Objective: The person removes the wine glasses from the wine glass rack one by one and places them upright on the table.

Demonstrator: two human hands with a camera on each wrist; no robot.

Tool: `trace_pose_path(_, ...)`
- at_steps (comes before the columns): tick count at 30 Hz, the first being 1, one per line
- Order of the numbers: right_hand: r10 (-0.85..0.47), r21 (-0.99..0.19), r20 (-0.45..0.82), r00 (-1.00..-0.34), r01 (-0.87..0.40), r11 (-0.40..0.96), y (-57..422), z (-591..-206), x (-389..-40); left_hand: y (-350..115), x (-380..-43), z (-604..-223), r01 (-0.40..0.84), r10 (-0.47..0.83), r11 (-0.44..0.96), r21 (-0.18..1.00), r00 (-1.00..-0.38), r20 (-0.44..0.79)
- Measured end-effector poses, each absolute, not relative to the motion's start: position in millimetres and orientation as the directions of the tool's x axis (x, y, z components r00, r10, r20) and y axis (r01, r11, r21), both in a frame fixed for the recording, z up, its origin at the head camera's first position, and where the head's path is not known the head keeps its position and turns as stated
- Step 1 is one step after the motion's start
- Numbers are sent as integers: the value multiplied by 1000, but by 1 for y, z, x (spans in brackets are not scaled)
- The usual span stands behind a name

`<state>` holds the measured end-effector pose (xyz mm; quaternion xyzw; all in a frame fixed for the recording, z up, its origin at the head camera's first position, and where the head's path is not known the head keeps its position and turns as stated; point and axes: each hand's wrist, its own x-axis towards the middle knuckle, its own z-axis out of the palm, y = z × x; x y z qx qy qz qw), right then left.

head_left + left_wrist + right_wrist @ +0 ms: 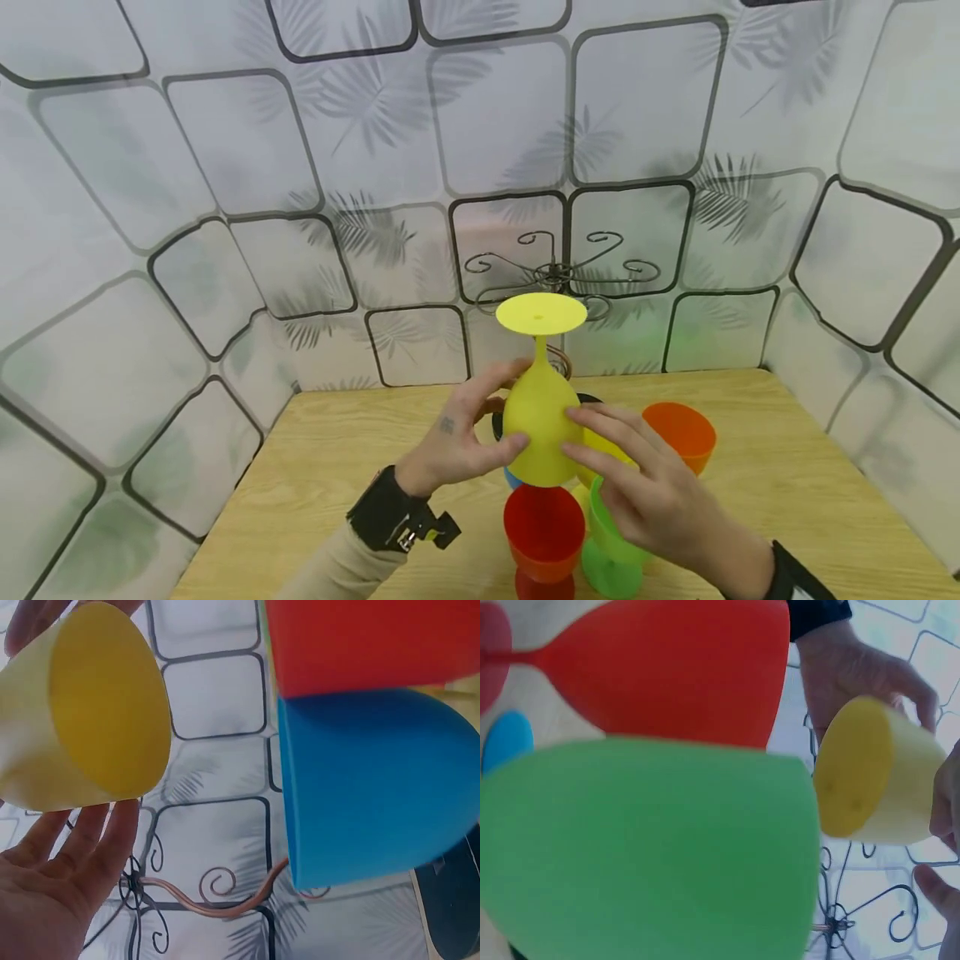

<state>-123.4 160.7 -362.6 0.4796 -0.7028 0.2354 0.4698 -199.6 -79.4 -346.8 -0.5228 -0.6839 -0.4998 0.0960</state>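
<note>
An upside-down yellow goblet (542, 417), its round foot on top, is up in front of me above the other goblets. My left hand (467, 442) grips its bowl from the left, with the thumb on the near side and fingers behind. From the right, my right hand (656, 492) holds the same bowl, two fingertips pressing its near side; its thumb is hidden in the head view. The bowl's open mouth faces down. Just below it stands an upright red goblet (544, 533), with a green goblet (611, 571) beside it under my right hand.
An orange goblet (678, 433) stands back right, and another yellow goblet (606, 450) is partly hidden. A blue goblet (375, 787) stands behind the red one. At the table's (360, 442) back rises a curly metal stand (553, 273). Patterned cloth (502, 117) surrounds three sides.
</note>
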Motion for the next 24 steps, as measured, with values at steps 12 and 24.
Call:
trace_pose_path(12, -569, 387, 821, 46, -778, 495, 171, -352, -119, -66, -192, -341, 817, 675, -144, 558, -331, 659)
trace_pose_path(24, -594, 458, 796, 112, -753, 472, 172, -347, -113, -53, -186, -339, 821, 733, -138, 554, -291, 615)
